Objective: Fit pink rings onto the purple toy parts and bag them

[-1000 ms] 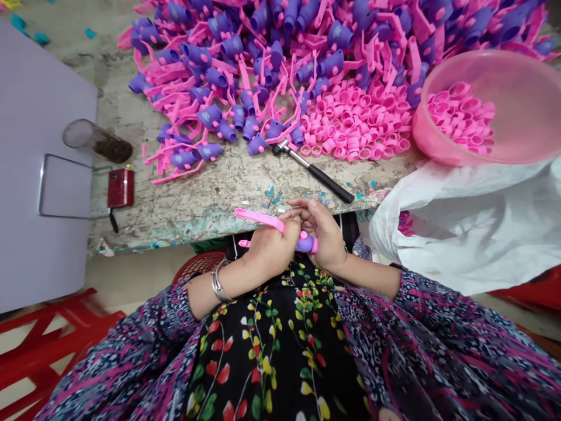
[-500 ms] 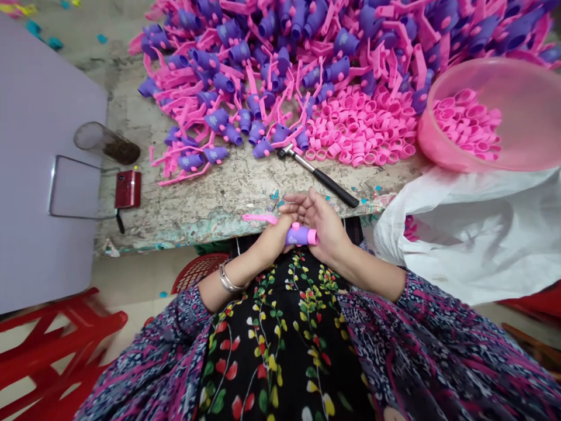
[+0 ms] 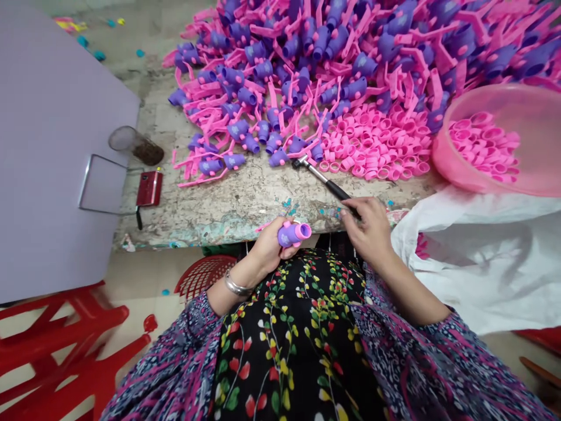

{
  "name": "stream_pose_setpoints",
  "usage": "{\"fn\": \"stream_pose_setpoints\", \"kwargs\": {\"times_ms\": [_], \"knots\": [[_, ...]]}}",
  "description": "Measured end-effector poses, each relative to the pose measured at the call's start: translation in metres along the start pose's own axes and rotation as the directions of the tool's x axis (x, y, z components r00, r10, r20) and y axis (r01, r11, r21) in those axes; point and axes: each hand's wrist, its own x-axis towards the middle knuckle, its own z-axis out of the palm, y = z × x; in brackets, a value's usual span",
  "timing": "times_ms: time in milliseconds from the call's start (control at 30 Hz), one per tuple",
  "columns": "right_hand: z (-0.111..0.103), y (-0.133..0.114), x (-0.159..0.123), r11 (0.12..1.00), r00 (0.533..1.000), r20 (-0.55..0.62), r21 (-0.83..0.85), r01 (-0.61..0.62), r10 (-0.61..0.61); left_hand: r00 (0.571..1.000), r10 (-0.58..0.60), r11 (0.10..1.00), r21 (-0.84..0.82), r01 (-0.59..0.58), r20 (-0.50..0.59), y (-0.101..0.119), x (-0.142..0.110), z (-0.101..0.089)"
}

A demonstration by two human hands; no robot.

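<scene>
My left hand [image 3: 266,248] is wrapped around a purple plastic tube-shaped piece [image 3: 288,235] with a pink arm and a pink ring on its open end. The ringed end points right, and most of the pink arm is hidden behind my fingers. At the table's front edge, my right hand [image 3: 370,231] has its thumb and fingers around the handle end of a hammer [image 3: 336,189]. The hammer lies on the table with its metal head towards the pile. Beyond the head are loose pink rings [image 3: 377,143].
A large pile of purple-and-pink pieces [image 3: 272,70] covers the back of the worn table [image 3: 210,213]. On the right, a pink bowl [image 3: 539,140] holds more rings above a white sack [image 3: 504,263]. A glass [image 3: 146,152] and red metal device [image 3: 149,188] are at left.
My right hand has left the purple piece and moved right to the hammer handle. The left hand keeps the piece, its ringed end now tilted up more. The whole view has shifted slightly.
</scene>
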Motion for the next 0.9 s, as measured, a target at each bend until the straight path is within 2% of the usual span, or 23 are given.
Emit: {"fn": "stream_pose_setpoints", "kwargs": {"times_ms": [100, 233, 533, 900], "knots": [[0.002, 0.016, 0.000, 0.958, 0.996, 0.045, -0.272, 0.088, -0.079, 1.000, -0.009, 1.000, -0.015, 0.009, 0.009, 0.001, 0.000, -0.001], [0.008, 0.026, 0.002, 0.907, 0.989, 0.082, -0.396, 0.143, -0.120, 1.000, 0.010, 1.000, -0.027, -0.009, 0.015, 0.003, -0.001, -0.002], [0.013, 0.039, 0.009, 0.884, 0.986, 0.065, -0.438, 0.164, -0.151, 0.999, 0.047, 0.997, -0.061, -0.048, -0.009, 0.004, -0.003, -0.006], [0.014, 0.042, 0.021, 0.874, 0.991, 0.113, -0.473, 0.114, -0.068, 0.989, 0.123, 0.981, -0.141, -0.133, -0.079, 0.005, 0.000, -0.012]]}}
